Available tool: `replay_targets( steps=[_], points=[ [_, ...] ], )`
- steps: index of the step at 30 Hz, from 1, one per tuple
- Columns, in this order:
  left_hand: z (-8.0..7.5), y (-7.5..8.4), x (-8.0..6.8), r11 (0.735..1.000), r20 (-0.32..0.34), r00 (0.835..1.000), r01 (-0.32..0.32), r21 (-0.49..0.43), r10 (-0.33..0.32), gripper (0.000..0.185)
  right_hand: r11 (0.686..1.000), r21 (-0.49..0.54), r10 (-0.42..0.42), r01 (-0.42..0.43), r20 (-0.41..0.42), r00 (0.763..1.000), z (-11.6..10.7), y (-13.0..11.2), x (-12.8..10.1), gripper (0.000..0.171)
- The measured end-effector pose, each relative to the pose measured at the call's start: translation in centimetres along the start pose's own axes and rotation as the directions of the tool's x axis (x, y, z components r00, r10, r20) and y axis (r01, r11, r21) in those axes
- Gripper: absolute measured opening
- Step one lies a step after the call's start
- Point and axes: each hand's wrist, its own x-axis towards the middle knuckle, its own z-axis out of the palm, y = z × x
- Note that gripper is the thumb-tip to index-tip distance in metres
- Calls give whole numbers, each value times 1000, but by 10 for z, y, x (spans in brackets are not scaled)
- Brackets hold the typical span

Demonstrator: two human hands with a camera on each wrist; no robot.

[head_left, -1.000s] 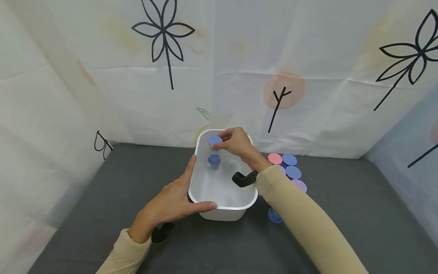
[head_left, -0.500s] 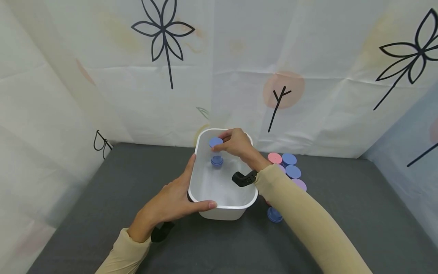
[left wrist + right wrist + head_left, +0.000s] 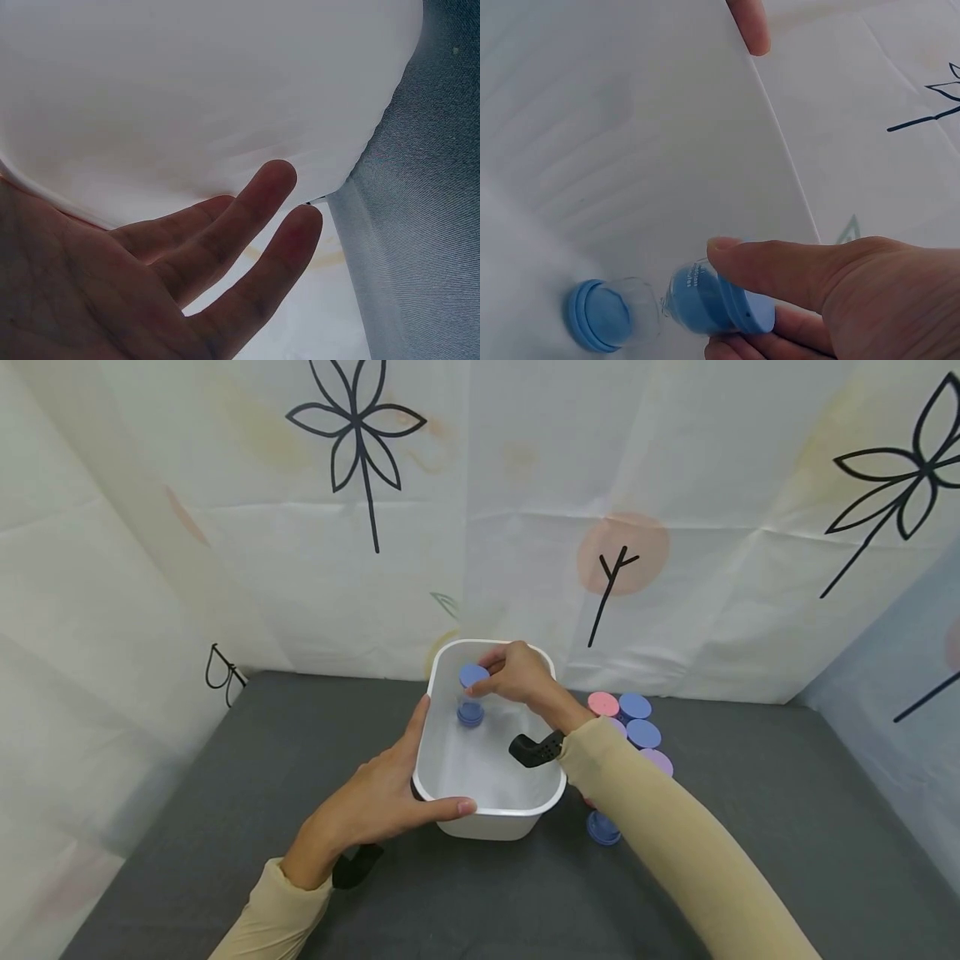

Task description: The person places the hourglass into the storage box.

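My right grip (image 3: 520, 675) pinches the blue sand timer (image 3: 694, 300) by its top end, over at the far left inside the white tub (image 3: 517, 815), and I can't tell if its bottom touches the tub. My left grip (image 3: 382, 793) is spread along the tub's left side, thumb on the near rim. I think it's best to go slow, with the timer straight up and the tub still.

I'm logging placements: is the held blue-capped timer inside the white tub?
Inside: in the head view, the right hand holds the timer within the rim of the tub. Whether it touches bottom, I cannot tell.
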Motion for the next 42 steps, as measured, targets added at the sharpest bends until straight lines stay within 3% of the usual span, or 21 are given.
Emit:
replay_targets(
  steps=[28,42],
  points=[
    [-2,-1,0,1000,-6,1000,6,16,-6,127,993,-93,-69,72,45,997,2,-3,4,44],
    [0,-1,0,1000,-4,1000,13,21,-13,128,998,-33,-49,50,32,998,1,0,3,57]
  ],
)
